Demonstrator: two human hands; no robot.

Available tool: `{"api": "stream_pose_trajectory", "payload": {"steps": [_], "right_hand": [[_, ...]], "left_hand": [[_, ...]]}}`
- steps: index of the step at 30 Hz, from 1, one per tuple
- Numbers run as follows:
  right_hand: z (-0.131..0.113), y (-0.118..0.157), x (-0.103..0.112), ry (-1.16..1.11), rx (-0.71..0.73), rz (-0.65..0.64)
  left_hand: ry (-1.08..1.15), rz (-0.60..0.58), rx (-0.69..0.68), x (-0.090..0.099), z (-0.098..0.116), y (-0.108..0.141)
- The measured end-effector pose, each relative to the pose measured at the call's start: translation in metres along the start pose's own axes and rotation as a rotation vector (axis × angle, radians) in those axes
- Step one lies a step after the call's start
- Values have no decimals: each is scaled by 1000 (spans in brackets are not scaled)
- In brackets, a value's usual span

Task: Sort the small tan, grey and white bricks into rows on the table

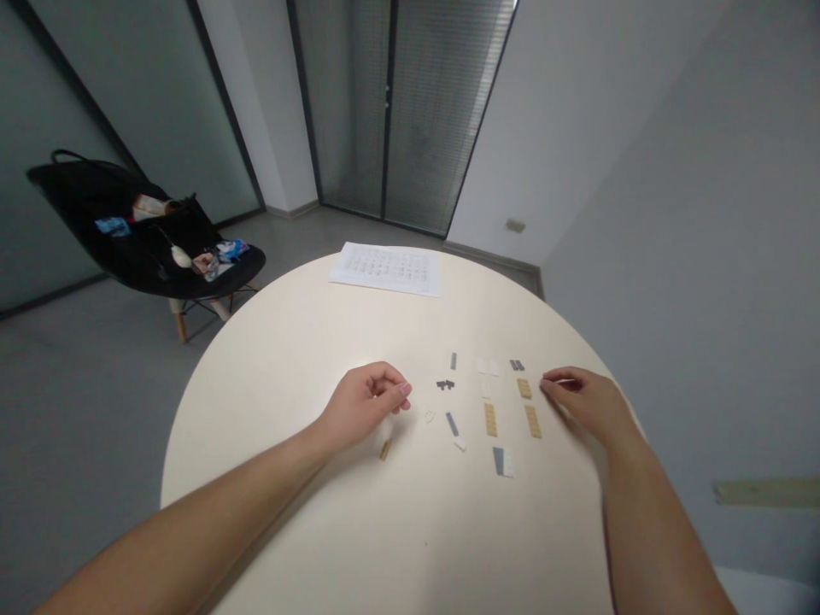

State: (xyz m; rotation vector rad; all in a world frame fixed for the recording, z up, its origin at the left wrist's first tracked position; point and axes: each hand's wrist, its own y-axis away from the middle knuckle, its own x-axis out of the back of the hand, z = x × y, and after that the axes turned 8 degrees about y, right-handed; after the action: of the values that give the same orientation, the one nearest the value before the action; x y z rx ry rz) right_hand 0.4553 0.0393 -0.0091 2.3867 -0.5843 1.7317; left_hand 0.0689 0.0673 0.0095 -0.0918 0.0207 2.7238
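Note:
My left hand [368, 406] is over the table left of the small pieces, thumb and fingertips pressed together; whatever they hold, if anything, is too small to make out. Just below it is a small tan piece [385, 450]. My right hand [586, 400] is at the right end of the pieces, its thumb and fingers pinched beside a ridged tan piece [524, 389]. Nearby lie two dark grey pieces [517, 365] and more ridged tan plates [490, 419]. A blue-grey plate [498, 461], a grey strip [452, 424] and small dark pieces [444, 385] lie between my hands.
The round white table [269, 393] fills the foreground. A printed sheet [384, 268] lies at its far edge. Behind on the left stands a black chair [96, 213] with a bag and small items on it. A wall [692, 256] rises close on the right.

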Motion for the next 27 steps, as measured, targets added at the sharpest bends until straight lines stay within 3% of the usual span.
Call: {"api": "stream_pose_trajectory", "payload": {"steps": [27], "right_hand": [[2, 1, -3, 1, 49, -33]], "left_hand": [[-35, -7, 5, 2, -3, -3]]}}
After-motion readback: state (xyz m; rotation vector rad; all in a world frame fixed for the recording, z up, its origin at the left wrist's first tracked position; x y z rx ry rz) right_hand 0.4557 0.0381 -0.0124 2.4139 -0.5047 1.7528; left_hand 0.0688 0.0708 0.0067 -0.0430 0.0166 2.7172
